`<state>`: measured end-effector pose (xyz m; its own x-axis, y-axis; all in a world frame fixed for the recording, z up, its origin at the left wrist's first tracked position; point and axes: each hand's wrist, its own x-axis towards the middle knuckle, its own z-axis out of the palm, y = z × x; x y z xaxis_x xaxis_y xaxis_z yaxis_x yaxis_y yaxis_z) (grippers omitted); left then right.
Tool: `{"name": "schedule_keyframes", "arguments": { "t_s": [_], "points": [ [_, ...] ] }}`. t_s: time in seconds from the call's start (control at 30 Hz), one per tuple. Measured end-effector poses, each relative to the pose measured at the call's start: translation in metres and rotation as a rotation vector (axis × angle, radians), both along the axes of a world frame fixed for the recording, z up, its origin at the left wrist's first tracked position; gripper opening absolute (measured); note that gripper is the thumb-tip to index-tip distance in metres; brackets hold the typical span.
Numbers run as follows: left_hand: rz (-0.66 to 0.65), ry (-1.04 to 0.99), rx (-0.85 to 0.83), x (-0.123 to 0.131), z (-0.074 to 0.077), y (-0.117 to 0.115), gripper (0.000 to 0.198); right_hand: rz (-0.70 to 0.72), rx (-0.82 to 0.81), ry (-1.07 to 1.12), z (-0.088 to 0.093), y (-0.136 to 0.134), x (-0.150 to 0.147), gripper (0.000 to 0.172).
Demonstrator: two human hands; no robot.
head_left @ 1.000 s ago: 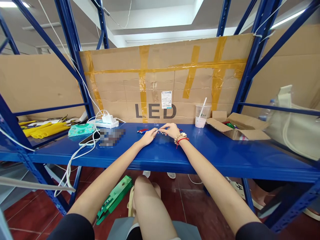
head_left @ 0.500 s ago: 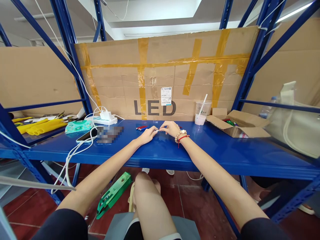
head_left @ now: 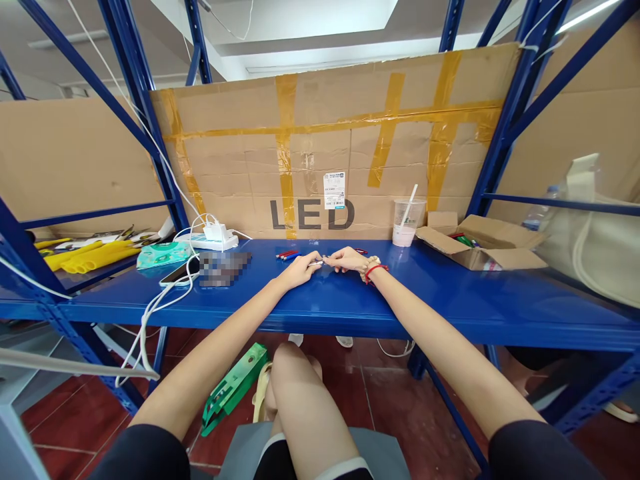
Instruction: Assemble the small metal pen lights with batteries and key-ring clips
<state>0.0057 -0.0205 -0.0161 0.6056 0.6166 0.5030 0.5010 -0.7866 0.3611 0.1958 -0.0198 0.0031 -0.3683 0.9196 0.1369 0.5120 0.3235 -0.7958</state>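
Note:
Both my hands rest on the blue shelf [head_left: 450,293] near its middle. My left hand [head_left: 300,269] and my right hand [head_left: 351,259] meet fingertip to fingertip, pinching a small silvery piece [head_left: 320,263] between them; I cannot make out what it is. A bead bracelet and a red string sit on my right wrist. Red and blue pens [head_left: 287,254] lie just behind my left hand.
A plastic cup with a straw [head_left: 405,223] and an open cardboard box [head_left: 475,243] stand at the right. A power strip with a charger [head_left: 213,237], white cables, a phone [head_left: 176,273], a tissue pack [head_left: 163,255] lie left. A taped cardboard sheet marked LED [head_left: 330,147] backs the shelf.
My right hand has turned flatter and lower on the shelf, its wrist now lying down. Both hands stay pinched together at the same spot. The view has shifted slightly.

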Motion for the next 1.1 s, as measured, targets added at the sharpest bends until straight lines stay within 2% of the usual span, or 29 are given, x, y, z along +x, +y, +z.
{"name": "schedule_keyframes", "arguments": {
  "t_s": [0.17, 0.37, 0.53, 0.7, 0.9, 1.1],
  "points": [
    [0.074, 0.012, -0.009, 0.001, -0.001, 0.002, 0.019, -0.04, -0.023, 0.063, -0.007, 0.008, -0.001, 0.041],
    [0.047, -0.005, -0.011, 0.002, 0.0, 0.003, 0.025, -0.029, 0.0, 0.098, -0.011, 0.011, -0.003, 0.039],
    [0.111, -0.05, -0.062, 0.003, 0.001, 0.001, 0.026, -0.019, 0.159, 0.163, -0.004, 0.007, -0.003, 0.039],
    [0.174, -0.071, -0.079, 0.003, 0.002, 0.0, 0.025, -0.115, 0.274, 0.359, 0.004, 0.007, -0.002, 0.039],
    [0.126, -0.074, -0.08, 0.001, 0.002, 0.002, 0.021, 0.083, 0.253, 0.205, -0.001, 0.006, -0.006, 0.039],
    [0.086, -0.088, -0.101, 0.001, 0.002, 0.003, 0.024, 0.06, 0.354, 0.166, -0.001, 0.011, -0.004, 0.034]
  ]
}}
